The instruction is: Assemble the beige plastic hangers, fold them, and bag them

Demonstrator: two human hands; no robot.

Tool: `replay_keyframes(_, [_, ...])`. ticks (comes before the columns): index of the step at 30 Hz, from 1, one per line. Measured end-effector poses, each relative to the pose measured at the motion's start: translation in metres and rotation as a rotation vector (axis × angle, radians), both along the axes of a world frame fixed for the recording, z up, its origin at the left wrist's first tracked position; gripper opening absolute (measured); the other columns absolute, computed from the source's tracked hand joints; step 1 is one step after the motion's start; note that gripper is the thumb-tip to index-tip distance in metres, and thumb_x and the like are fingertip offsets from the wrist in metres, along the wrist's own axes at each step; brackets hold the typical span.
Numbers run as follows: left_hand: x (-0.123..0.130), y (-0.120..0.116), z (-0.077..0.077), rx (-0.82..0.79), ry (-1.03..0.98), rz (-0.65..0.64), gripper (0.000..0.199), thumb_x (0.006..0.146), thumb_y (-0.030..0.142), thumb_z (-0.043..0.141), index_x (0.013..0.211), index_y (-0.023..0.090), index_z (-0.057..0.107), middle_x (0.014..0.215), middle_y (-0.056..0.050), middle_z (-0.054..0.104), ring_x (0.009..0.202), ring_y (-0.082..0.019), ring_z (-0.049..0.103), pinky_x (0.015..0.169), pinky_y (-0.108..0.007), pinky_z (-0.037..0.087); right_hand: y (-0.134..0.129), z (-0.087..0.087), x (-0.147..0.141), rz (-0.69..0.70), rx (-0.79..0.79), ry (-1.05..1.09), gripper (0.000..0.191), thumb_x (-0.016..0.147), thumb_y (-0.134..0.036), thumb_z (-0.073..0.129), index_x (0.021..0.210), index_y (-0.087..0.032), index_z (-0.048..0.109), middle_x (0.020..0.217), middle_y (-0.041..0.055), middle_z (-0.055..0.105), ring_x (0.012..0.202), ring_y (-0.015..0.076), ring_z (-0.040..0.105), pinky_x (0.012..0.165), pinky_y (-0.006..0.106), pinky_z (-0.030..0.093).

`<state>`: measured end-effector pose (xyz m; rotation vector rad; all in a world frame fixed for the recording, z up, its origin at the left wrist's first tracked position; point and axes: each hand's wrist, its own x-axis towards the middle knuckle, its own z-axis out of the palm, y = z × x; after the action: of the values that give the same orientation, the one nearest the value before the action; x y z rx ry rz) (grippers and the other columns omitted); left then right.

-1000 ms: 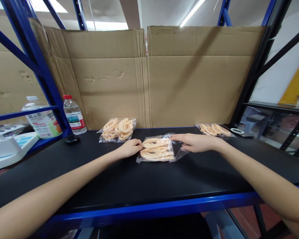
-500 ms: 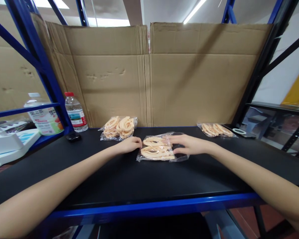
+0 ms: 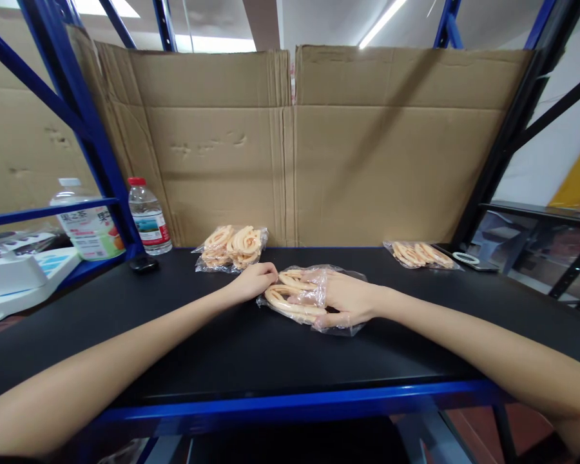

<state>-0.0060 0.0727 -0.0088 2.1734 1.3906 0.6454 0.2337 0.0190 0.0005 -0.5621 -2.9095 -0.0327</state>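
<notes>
A clear plastic bag with pale looped strands (image 3: 290, 303) lies on the black tabletop, in front of me. My left hand (image 3: 257, 281) is closed at the bag's left edge, its fingers pinched on the plastic. My right hand (image 3: 345, 298) reaches into the bag from the right; plastic covers its fingers, which are spread over the strands. Behind my left hand sits a bagged pile of similar strands (image 3: 232, 247). A flatter bag of them (image 3: 420, 254) lies at the back right.
A red-capped water bottle (image 3: 149, 219) and a dark small object (image 3: 144, 263) are at the back left. A larger bottle (image 3: 87, 225) and white tray (image 3: 53, 277) stand further left. A white ring (image 3: 466, 258) lies at the right; cardboard (image 3: 391, 148) walls the back.
My right hand has moved left and into the bag, its fingers now under the plastic. The bag and strands have shifted and skewed slightly. My left hand stays at the left edge.
</notes>
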Motion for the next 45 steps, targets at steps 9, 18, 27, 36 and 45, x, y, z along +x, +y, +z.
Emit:
replay_keyframes(9, [0.008,-0.010,0.001,-0.052,-0.097,0.049,0.012,0.074,0.022,0.043,0.064,0.018,0.049,0.055,0.003,0.049,0.052,-0.013,0.047,0.050,-0.021,0.036,-0.005,-0.004,-0.007,-0.049,0.059,0.014,0.069,0.082,-0.057,0.054,0.139,-0.020,0.042,0.147,0.0119,0.035,0.135,0.0298,0.028,0.110,0.046,0.023])
replay_keyframes(18, [0.010,-0.014,0.005,-0.170,-0.159,0.078,0.018,0.075,0.010,0.041,0.059,0.017,0.047,0.047,0.004,0.044,0.041,-0.009,0.041,0.040,-0.018,0.029,-0.015,-0.002,-0.004,-0.133,0.064,0.036,0.071,0.080,-0.059,0.056,0.136,-0.018,0.045,0.135,0.0149,0.046,0.122,0.0303,0.042,0.102,0.042,0.033])
replay_keyframes(27, [0.014,-0.016,0.007,-0.249,-0.216,0.123,0.023,0.079,0.003,0.037,0.062,0.016,0.045,0.047,0.004,0.047,0.037,-0.007,0.043,0.037,-0.017,0.030,-0.013,-0.002,-0.003,-0.093,0.064,0.012,0.062,0.081,-0.058,0.055,0.131,-0.021,0.053,0.142,0.0128,0.042,0.133,0.0309,0.032,0.110,0.045,0.023])
replay_keyframes(36, [0.015,-0.018,0.003,-0.238,-0.248,0.105,0.021,0.089,0.009,0.029,0.071,0.020,0.035,0.043,0.004,0.052,0.030,-0.010,0.044,0.032,-0.018,0.028,-0.023,0.014,0.015,-0.154,-0.054,-0.142,0.046,0.085,-0.050,0.055,0.114,-0.015,0.061,0.112,0.0143,0.062,0.106,0.0292,0.054,0.091,0.040,0.042])
replay_keyframes(45, [-0.001,-0.013,0.026,0.018,-0.171,0.048,0.018,0.094,0.020,0.031,0.076,0.020,0.034,0.049,0.006,0.055,0.030,-0.007,0.040,0.036,-0.018,0.028,-0.027,0.024,0.022,-0.137,-0.144,-0.097,0.033,0.081,-0.035,0.061,0.110,-0.021,0.061,0.108,0.0082,0.057,0.097,0.0236,0.054,0.082,0.034,0.043])
